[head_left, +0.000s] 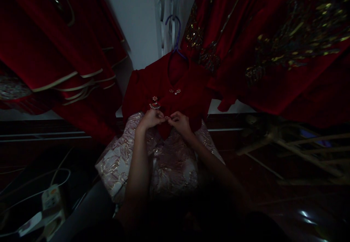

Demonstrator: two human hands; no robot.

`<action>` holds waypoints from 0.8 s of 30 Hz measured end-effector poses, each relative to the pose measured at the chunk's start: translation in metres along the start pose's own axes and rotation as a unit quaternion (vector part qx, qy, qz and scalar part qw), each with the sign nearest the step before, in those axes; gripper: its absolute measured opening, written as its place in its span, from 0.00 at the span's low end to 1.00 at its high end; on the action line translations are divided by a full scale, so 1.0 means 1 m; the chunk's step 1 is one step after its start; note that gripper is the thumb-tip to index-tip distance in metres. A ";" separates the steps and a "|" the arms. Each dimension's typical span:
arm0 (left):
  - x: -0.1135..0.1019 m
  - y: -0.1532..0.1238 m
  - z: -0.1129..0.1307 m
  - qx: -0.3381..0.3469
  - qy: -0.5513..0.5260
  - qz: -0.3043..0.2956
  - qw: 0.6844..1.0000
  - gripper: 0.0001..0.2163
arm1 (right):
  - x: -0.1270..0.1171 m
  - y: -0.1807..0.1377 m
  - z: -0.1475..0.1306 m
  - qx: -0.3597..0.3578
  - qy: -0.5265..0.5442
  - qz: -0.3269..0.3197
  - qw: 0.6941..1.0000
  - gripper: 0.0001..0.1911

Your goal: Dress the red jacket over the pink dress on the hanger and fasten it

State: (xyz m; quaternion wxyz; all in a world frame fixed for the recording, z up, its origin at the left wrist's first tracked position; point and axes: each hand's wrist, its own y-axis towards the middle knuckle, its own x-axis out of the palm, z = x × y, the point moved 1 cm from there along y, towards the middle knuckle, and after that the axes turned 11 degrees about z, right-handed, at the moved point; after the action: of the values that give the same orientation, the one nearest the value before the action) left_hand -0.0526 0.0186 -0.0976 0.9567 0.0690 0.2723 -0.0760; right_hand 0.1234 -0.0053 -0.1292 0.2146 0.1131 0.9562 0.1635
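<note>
A dark red jacket (188,92) hangs on a blue hanger (177,34) straight ahead of me, over a pale pink brocade skirt (169,165). My left hand (152,119) and my right hand (179,122) meet at the jacket's front opening, fingers pinched together on a small clasp there. A similar pearl clasp (175,91) sits fastened higher up near the collar. A jewelled brooch (155,104) is pinned just above my left hand.
Red velvet garments with cream trim (62,66) hang at the left, and red gowns with gold embroidery (287,45) at the right. A white power strip with cables (50,198) lies on the dark floor at lower left. A wooden frame (300,150) stands at the right.
</note>
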 end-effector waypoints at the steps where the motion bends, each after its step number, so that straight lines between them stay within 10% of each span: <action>1: 0.000 0.000 0.001 0.005 0.002 -0.004 1.000 0.08 | -0.001 0.000 0.000 -0.004 -0.002 0.001 1.000 0.14; 17: -0.003 0.003 -0.003 0.107 0.116 0.060 0.986 0.08 | -0.005 -0.001 -0.002 -0.043 -0.024 0.012 0.999 0.10; 24: -0.004 0.004 -0.007 0.092 0.101 0.043 0.990 0.12 | -0.043 0.018 -0.023 0.005 0.066 -0.038 0.997 0.13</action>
State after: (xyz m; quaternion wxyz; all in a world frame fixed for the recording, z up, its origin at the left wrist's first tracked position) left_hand -0.0594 0.0239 -0.1012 0.9165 0.1754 0.3557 -0.0519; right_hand 0.1541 -0.0072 -0.0872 0.1568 0.0666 0.9727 0.1576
